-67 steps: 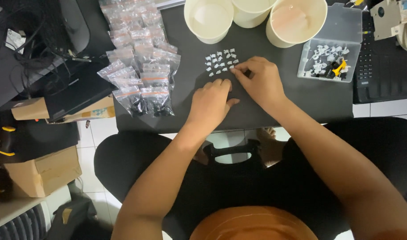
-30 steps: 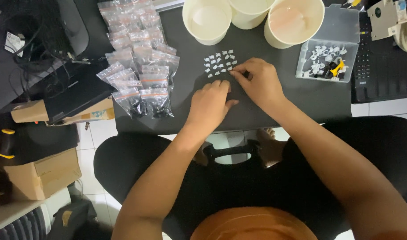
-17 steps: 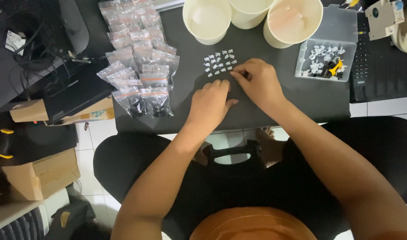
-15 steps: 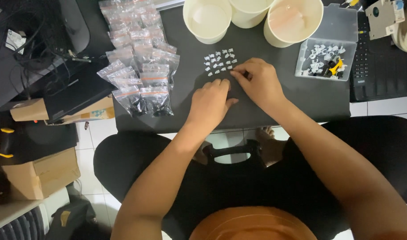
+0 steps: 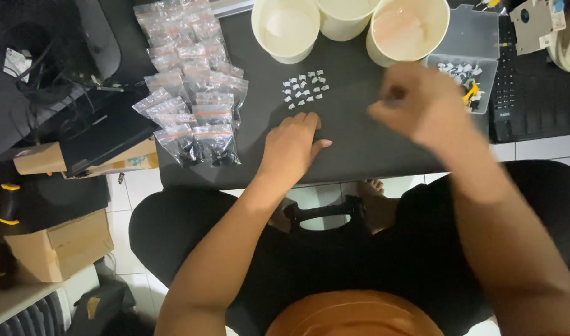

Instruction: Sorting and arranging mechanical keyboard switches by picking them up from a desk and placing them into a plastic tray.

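Observation:
Several small white parts [image 5: 305,89] lie in a neat cluster on the black desk mat [image 5: 353,140]. My left hand [image 5: 291,144] rests palm down on the mat just below them, holding nothing. My right hand [image 5: 415,102] is lifted off the mat and blurred, its fingers bunched. It hovers beside a clear plastic box [image 5: 481,37] that holds more white parts and a yellow piece [image 5: 470,93]. Whether it pinches anything is unclear.
Three cream paper cups [image 5: 285,28] stand along the far edge of the mat. A pile of small zip bags [image 5: 194,93] lies at the left. A black keyboard [image 5: 533,93] sits at the right, and cardboard boxes [image 5: 55,246] stand on the floor at the left.
My right hand has left the spot beside the white parts, lifting and moving right toward the clear box. My left hand has stayed put.

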